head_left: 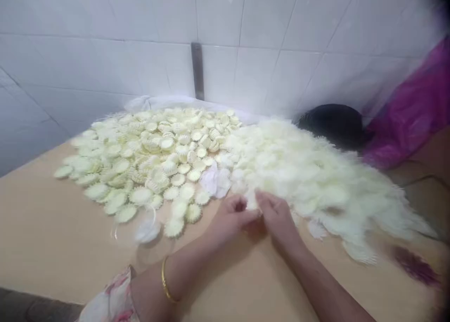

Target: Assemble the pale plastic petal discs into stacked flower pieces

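My left hand (232,215) and my right hand (276,216) meet at the near edge of a big fluffy heap of pale yellow petal-like pieces (309,176). Both hands have their fingers pinched together around a small pale piece between them; motion blur hides its shape. To the left lies a spread of pale yellow round pleated discs (154,158), flat on the tan table (52,237). My left wrist wears a gold bangle (165,280).
A white tiled wall (140,41) stands close behind the table. A dark rounded object (332,123) and magenta fabric (411,111) lie at the back right. A few whitish scraps (147,230) sit near the discs. A purple smear (413,265) marks the table's right.
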### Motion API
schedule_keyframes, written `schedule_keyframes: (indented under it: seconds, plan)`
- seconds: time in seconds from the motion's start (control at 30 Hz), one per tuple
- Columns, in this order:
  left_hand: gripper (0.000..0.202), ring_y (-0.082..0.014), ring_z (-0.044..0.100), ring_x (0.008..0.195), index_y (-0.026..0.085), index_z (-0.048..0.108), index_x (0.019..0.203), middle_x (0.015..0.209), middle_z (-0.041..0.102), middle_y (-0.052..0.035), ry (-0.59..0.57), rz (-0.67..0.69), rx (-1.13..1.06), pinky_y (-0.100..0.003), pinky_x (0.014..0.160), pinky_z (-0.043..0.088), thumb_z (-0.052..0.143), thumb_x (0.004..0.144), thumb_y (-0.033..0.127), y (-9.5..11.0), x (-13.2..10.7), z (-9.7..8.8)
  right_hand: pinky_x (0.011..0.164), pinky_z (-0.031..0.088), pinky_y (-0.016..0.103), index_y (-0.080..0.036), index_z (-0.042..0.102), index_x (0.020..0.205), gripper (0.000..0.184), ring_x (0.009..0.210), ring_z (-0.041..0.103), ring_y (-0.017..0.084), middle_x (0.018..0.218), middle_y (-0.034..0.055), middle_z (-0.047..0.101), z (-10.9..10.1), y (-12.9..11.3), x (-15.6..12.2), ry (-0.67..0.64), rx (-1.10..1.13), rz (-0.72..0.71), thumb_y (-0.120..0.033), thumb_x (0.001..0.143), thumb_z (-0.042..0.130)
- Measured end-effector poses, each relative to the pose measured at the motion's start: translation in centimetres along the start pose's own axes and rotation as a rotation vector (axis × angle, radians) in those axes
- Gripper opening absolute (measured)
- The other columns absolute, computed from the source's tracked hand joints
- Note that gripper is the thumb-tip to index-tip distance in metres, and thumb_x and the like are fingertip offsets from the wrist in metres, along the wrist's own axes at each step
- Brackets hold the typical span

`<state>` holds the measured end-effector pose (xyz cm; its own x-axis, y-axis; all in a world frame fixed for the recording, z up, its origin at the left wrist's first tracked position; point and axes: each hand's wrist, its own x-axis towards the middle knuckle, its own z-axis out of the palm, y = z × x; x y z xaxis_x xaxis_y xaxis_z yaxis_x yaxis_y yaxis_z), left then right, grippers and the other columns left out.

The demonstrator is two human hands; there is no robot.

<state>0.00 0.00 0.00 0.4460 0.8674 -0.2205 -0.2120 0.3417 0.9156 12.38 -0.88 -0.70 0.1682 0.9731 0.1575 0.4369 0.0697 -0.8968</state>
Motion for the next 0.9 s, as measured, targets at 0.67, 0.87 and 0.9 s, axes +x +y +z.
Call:
schedule_keyframes:
  seconds: [0.67, 0.87, 0.9]
  plan:
    - [0.018, -0.0062, 0.045, 0.042, 0.016, 0.043, 0.058, 0.047, 0.047, 0.0044, 0.163, -0.047, -0.129, -0.02, 0.045, 0.033, 0.06, 0.063, 0.017, 0.1, 0.7, -0.3, 0.071, 0.042, 0.03, -0.019, 0.051, 0.093, 0.024, 0.082, 0.052, 0.018, 0.086, 0.004, 0.055, -0.9, -1.0, -1.0, 0.105, -0.16, -0.336, -0.037, 0.078, 0.055]
    - [0.022, -0.0075, 0.046, 0.043, 0.016, 0.043, 0.057, 0.047, 0.049, 0.0036, 0.156, -0.026, -0.016, -0.021, 0.048, 0.035, 0.064, 0.063, 0.022, -0.2, 0.9, -0.7, 0.068, 0.041, 0.029, -0.019, 0.053, 0.077, 0.01, 0.075, 0.051, 0.016, 0.076, 0.0016, 0.054, -0.8, -0.9, -1.0, 0.096, -0.218, -0.413, -0.022, 0.084, 0.046]
    - [0.023, -0.0074, 0.046, 0.044, 0.016, 0.044, 0.057, 0.048, 0.049, 0.0036, 0.154, -0.017, 0.004, -0.021, 0.048, 0.035, 0.065, 0.063, 0.023, -0.2, 0.9, -0.7, 0.065, 0.04, 0.028, -0.019, 0.051, 0.073, 0.014, 0.071, 0.051, 0.015, 0.072, 0.0008, 0.053, -0.8, -0.9, -1.0, 0.1, -0.21, -0.385, -0.023, 0.085, 0.044]
